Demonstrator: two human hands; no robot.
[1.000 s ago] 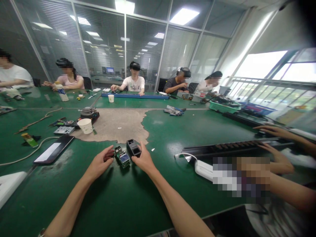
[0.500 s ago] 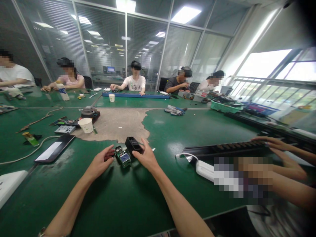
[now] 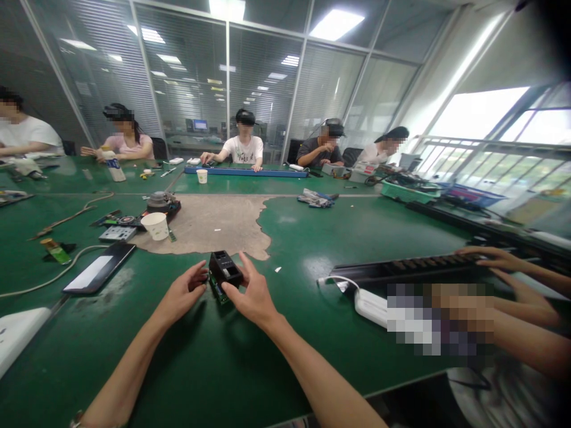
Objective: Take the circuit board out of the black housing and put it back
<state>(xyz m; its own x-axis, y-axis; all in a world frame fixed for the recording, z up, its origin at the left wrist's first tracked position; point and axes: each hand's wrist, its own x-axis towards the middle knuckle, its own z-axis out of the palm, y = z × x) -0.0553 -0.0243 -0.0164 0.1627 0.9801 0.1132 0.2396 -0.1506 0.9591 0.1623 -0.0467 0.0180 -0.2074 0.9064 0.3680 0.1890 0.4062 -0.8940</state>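
Observation:
Between my hands, a small green circuit board point(image 3: 218, 292) shows only along its left and front edges. A black plastic housing point(image 3: 223, 263) with rectangular openings lies over it and hides most of it. My right hand point(image 3: 252, 294) grips the housing from the right, thumb at the front and fingers behind. Whether the housing is seated on the board or just above it, I cannot tell. My left hand point(image 3: 184, 294) is curved beside the board's left side, thumb and fingers apart, fingertips close to its edge and holding nothing.
A phone point(image 3: 100, 268), a paper cup point(image 3: 154, 227) and loose electronic parts point(image 3: 118, 233) lie to the left. On the right, another person's hands point(image 3: 495, 261) are at a long black rail point(image 3: 401, 273), near a white power strip point(image 3: 372, 308). Several people sit across the green table point(image 3: 330, 229).
My right hand has moved left with the black housing, from beside the circuit board to over it. The board's display is now covered. My left hand has stayed in place.

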